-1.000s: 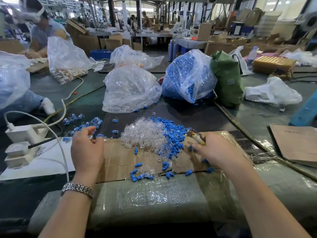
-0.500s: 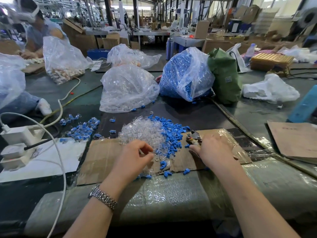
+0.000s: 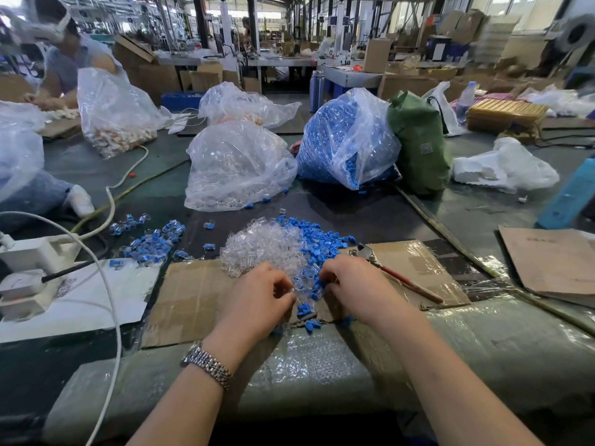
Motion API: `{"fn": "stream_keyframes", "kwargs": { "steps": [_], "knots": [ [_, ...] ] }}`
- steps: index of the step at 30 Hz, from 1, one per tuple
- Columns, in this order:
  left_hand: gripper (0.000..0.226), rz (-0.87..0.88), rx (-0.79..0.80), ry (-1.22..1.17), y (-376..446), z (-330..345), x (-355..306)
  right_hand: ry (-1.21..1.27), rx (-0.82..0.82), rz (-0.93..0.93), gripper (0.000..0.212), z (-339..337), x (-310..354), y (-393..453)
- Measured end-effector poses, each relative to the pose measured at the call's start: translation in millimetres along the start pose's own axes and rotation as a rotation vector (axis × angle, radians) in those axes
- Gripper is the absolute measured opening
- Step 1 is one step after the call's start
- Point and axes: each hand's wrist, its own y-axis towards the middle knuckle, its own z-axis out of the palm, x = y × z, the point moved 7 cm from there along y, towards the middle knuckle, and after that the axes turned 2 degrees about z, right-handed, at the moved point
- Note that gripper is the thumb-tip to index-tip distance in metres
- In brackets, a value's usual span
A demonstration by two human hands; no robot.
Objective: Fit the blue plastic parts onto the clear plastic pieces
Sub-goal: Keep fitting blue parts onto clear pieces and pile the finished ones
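Your left hand [image 3: 257, 297] and right hand [image 3: 352, 284] sit close together, knuckles up, fingers curled inward toward each other. Both forearms reach forward, converging; what each grip holds is hidden.

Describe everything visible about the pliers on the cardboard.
The pliers lie flat on the cardboard, to the right of the right hand, untouched by it. The grey metal head points up-left toward the blue parts; the red handles run down-right. Whether the jaws are shut cannot be told.
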Motion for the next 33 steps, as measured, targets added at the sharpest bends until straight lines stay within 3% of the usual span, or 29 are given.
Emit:
{"fn": "stream_keyframes", "kwargs": {
  "steps": [3,9,14,18,20,24,30,33],
  "knots": [
    [0.023,-0.015,0.000,-0.039,-1,-2,3,-0.006,-0.017,0.010,0.019,4,0,2],
    [0.015,-0.081,0.003,-0.190,-2,-8,4,0.066,-0.098,0.028,0.020,3,-4,3],
    [0.005,-0.270,0.019,-0.737,-6,-12,14,0.398,-0.191,0.065,0.015,-20,-6,-2],
    [0.016,-0.368,0.111,-1.287,-8,-7,10,0.769,-0.094,0.083,0.025,-22,1,-5],
    [0.022,-0.364,0.146,-1.416,-8,-7,8,0.916,-0.087,0.051,0.025,-24,9,-6],
    [0.029,-0.356,0.183,-1.491,-11,-5,5,1.110,-0.107,-0.009,0.018,-29,17,-9],
    [0.035,-0.435,0.144,-1.565,-13,2,-2,0.919,-0.147,0.046,0.016,-14,24,-3],
    [0.036,-0.464,0.087,-1.596,-12,3,-1,0.939,-0.146,0.100,0.017,-7,21,3]
  ]
}}
